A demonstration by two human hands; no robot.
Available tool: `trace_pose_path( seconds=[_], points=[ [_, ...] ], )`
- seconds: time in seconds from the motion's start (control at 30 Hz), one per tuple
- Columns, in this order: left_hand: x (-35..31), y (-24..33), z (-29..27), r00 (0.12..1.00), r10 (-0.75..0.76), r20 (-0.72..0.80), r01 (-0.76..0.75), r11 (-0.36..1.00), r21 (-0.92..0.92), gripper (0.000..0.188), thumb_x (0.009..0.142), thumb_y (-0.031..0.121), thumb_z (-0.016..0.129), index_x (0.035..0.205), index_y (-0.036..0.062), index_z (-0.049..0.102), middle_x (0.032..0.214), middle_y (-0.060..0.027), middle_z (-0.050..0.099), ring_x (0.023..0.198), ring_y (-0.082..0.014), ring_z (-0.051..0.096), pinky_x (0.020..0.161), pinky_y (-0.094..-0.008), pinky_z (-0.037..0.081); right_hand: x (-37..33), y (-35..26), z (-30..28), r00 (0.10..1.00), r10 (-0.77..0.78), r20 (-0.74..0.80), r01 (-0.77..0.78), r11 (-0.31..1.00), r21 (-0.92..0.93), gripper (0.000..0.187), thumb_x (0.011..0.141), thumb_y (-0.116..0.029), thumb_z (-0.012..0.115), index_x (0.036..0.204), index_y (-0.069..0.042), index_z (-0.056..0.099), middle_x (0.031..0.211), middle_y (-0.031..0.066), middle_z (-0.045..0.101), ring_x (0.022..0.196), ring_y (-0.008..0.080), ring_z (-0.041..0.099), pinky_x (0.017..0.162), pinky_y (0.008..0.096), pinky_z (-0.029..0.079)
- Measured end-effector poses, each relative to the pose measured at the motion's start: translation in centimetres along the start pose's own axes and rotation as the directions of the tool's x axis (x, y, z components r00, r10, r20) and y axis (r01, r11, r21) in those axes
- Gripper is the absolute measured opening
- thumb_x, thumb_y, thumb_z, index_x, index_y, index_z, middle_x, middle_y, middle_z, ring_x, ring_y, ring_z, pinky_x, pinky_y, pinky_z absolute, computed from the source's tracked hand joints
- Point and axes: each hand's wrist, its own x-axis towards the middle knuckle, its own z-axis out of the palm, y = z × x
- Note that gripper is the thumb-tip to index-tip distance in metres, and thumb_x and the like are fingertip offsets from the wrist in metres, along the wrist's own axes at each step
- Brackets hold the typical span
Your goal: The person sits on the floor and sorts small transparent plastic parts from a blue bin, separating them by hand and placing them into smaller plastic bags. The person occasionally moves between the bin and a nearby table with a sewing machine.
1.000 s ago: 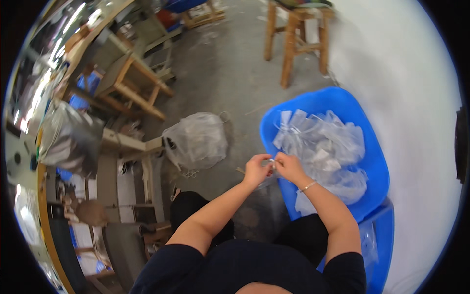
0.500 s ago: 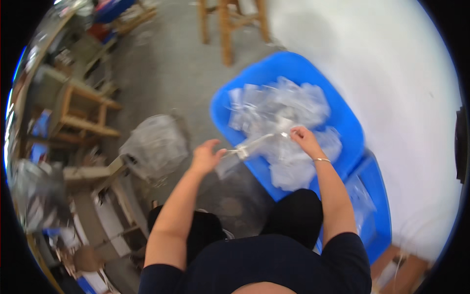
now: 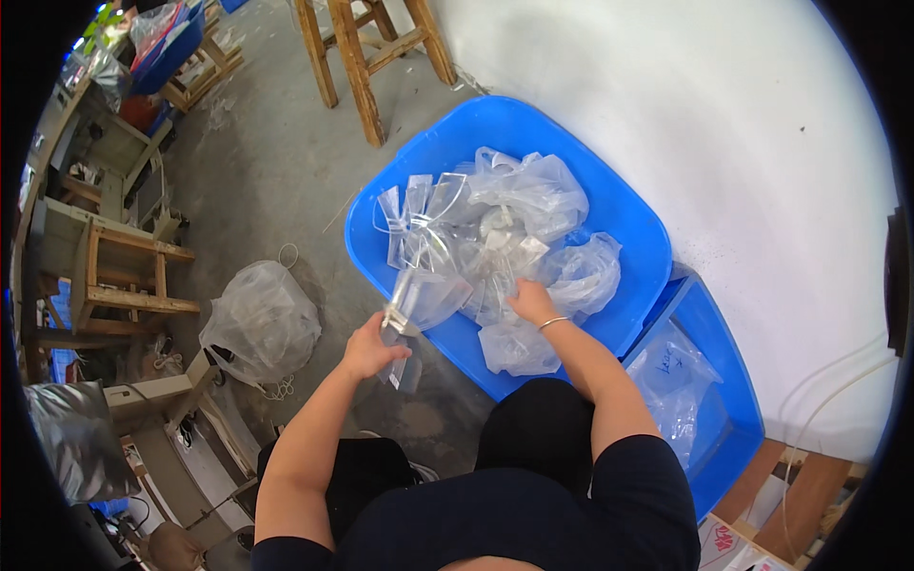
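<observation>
My left hand (image 3: 369, 348) is at the near left rim of a large blue tub (image 3: 624, 205), its fingers curled round the gathered middle of a bundle of clear plastic bags (image 3: 430, 297). One end of the bundle fans out over the tub; the other hangs below my thumb. Inside the tub my right hand (image 3: 533, 303) has its fingers closed at a crumpled clear plastic bag (image 3: 497, 285). Its fingertips are partly hidden there. Another tied bundle of clear bags (image 3: 419, 228) and a puffed clear bag (image 3: 543, 195) lie farther back in the tub.
A second blue bin (image 3: 728, 423) with clear plastic inside stands at the right. On the floor to the left sits a stuffed clear bag (image 3: 262, 319). A wooden stool (image 3: 357, 67) is beyond the tub, and wooden frames (image 3: 138, 276) line the left. A white wall (image 3: 743, 190) rises at the right.
My right hand has moved down and left, away from the strip stretched between both hands. My left hand has lowered with the bundle. The whole view has also shifted and is sharper.
</observation>
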Motion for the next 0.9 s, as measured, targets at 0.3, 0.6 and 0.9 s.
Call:
trace_pose_path(
  seconds=[0.3,0.6,0.9],
  points=[
    [-4.4,1.6,-3.9,0.987,-0.129,0.093,0.157,0.713,-0.684,0.065,0.063,0.005,0.074,0.121,-0.001,0.045,0.108,-0.0114,0.06,0.099,-0.0225,0.058,0.089,-0.0335,0.044,0.9,-0.3,-1.7,0.924,0.229,-0.306,-0.116,0.931,0.347,0.069,0.076,-0.028,0.063,0.123,0.017,0.038,0.105,0.0348,0.055,0.098,0.0423,0.057,0.082,0.0441,0.047],
    [-6.4,1.5,-3.7,0.978,-0.202,0.043,0.16,0.606,-0.779,0.058,0.067,0.004,0.071,0.119,0.0011,0.046,0.104,-0.0103,0.06,0.092,-0.022,0.06,0.082,-0.0336,0.048,5.4,-12.6,4.2,0.611,0.791,-0.012,-0.779,0.604,0.169,0.107,0.073,-0.046,0.068,0.139,0.012,0.008,0.137,0.0258,0.029,0.126,0.0352,0.033,0.101,0.0547,0.03],
    [-6.4,-1.8,-4.1,0.959,-0.268,0.097,0.234,0.546,-0.805,0.06,0.067,0.002,0.07,0.121,0.0004,0.044,0.105,-0.0101,0.059,0.093,-0.0229,0.059,0.084,-0.0355,0.047,2.0,-1.5,2.9,0.799,0.582,0.154,-0.43,0.373,0.822,0.059,0.069,-0.008,0.061,0.122,0.007,0.04,0.117,0.0211,0.051,0.11,0.0291,0.05,0.088,0.049,0.042]
  ],
)
